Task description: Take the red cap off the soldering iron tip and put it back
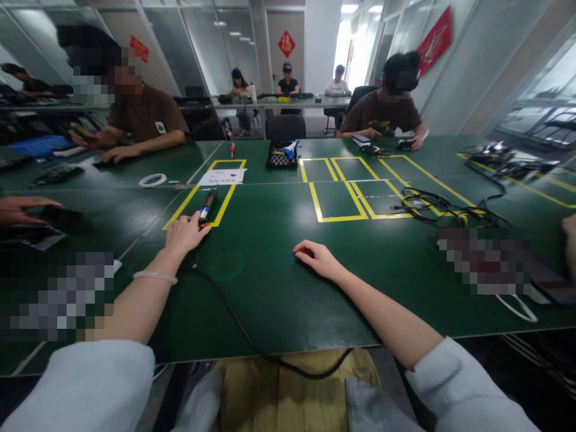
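Note:
My left hand (185, 234), with a pale bangle on its wrist, is closed around the lower end of a black cylindrical handheld tool (207, 207) with a blue and silver band. The tool lies inside a yellow-taped outline, and my fingers hide its near end. A black cord (229, 306) runs from near this hand over the table's front edge. Loosely curled on the green tabletop (265, 288), my right hand (317, 257) has a gap between thumb and fingers and nothing visible in it. Beyond the tool lies a white paper label (222, 176).
A black tray (281, 157) holds a blue and white item. Tangled black cables (443, 204) lie to the right, near a flat dark device (486, 258). A white ring (152, 180) lies left. Co-workers sit across the table and at both sides.

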Available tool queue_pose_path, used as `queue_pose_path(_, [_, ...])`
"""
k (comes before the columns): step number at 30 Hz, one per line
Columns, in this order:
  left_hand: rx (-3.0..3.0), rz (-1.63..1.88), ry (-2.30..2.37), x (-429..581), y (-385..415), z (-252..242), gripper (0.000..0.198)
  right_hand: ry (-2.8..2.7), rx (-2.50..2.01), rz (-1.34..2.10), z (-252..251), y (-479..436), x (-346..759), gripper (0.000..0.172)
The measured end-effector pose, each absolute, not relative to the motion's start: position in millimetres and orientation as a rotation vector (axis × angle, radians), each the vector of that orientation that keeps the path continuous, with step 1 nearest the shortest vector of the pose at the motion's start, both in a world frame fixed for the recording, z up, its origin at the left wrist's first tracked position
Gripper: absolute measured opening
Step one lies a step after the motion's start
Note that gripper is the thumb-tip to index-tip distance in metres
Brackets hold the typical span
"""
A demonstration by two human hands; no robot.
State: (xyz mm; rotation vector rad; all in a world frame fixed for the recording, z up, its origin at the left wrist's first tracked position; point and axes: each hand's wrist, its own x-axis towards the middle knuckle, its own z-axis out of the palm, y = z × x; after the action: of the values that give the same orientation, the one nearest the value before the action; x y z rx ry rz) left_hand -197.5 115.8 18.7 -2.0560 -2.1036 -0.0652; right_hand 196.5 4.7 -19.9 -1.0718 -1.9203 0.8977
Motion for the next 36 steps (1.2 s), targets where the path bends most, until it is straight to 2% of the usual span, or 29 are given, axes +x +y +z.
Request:
queue_pose_path(6, [-1.939,-0.125,-2.009,-179.8,99.9,17.2,0.038,-1.928,-1.062,0.896,-22.7,6.3,196.9,0.017])
queue_pose_path(11, [-1.919,-0.361,-2.128,-164.4,98.9,22.5,0.041,-1.927,-1.081,0.897,-21.9,5.9,195.8,0.017])
queue_pose_path(16, [-2.646,-1.042,-2.23,-104.3,79.6,21.5,0.041,-1.923,-1.073,0.905,-22.9,5.9,195.1,0.017])
queue_pose_path(19, [-3.19,-1.259,-2.118,-55.1,54.3,17.1,0.044,-1.914,-1.047,0.939,-23.7,5.2,194.8,0.017])
queue_pose_path(24, [-3.612,-1.343,-1.995,-7.9,24.8,10.4,0.042,-1.872,-0.948,1.04,-19.5,1.0,191.7,0.03])
queue_pose_path(28, [-3.64,-1.386,-1.934,-5.4,22.5,7.0,0.032,-1.882,-0.966,1.021,-16.5,-0.8,189.5,0.02])
queue_pose_path(34, [-3.455,-1.331,-1.698,-13.2,19.0,8.6,0.022,-1.838,-1.007,0.96,-22.7,3.6,190.3,0.019])
queue_pose_path(36, [-3.39,-1.262,-1.573,-13.1,14.2,12.3,0.025,-1.806,-1.029,0.997,-24.2,5.1,191.0,0.021])
